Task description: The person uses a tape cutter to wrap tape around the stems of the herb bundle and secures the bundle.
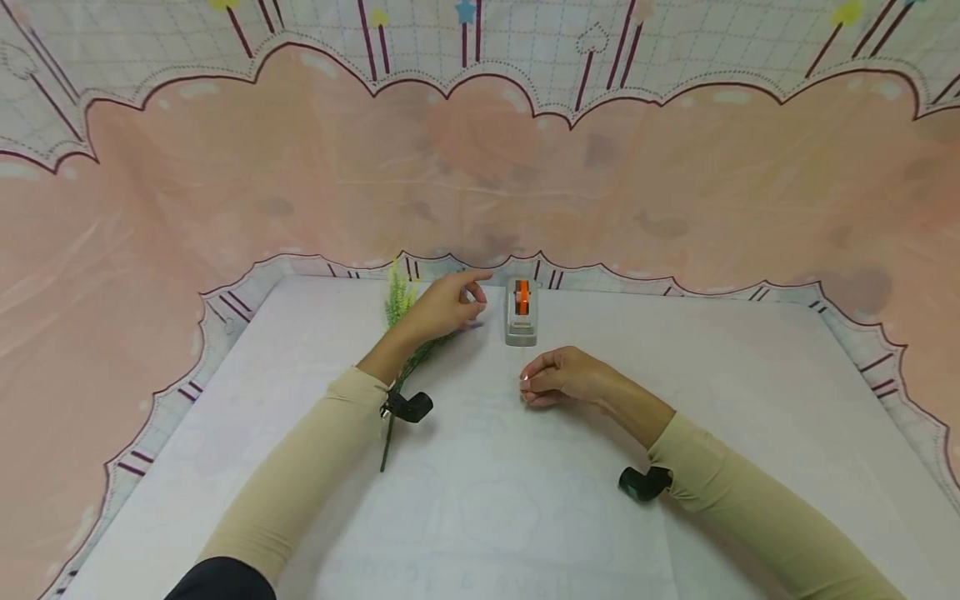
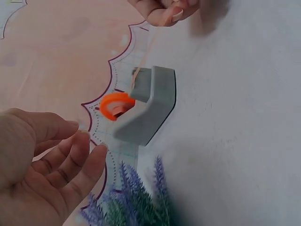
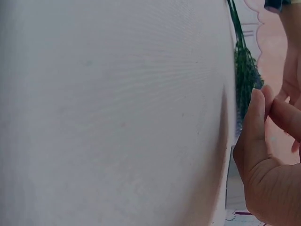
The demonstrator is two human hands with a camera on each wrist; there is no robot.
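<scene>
A grey tape dispenser (image 1: 521, 312) with an orange core (image 2: 115, 105) stands on the white table. My right hand (image 1: 566, 377) is in front of it, thumb and fingertips pinching the end of a thin strip of clear tape (image 2: 149, 49) that stretches from the dispenser. To the dispenser's left, my left hand (image 1: 448, 304) hovers with its index finger extended and the other fingers loosely bent, holding nothing. Under the left forearm lie artificial flower stems, with yellow-green blossoms (image 1: 397, 298) and purple lavender sprigs (image 2: 134, 188); the arm hides part of them.
The white table (image 1: 480, 517) ends just behind the dispenser, where a peach and white patterned cloth (image 1: 480, 183) hangs as a backdrop. Dark wrist cameras (image 1: 647, 483) sit at both sleeves.
</scene>
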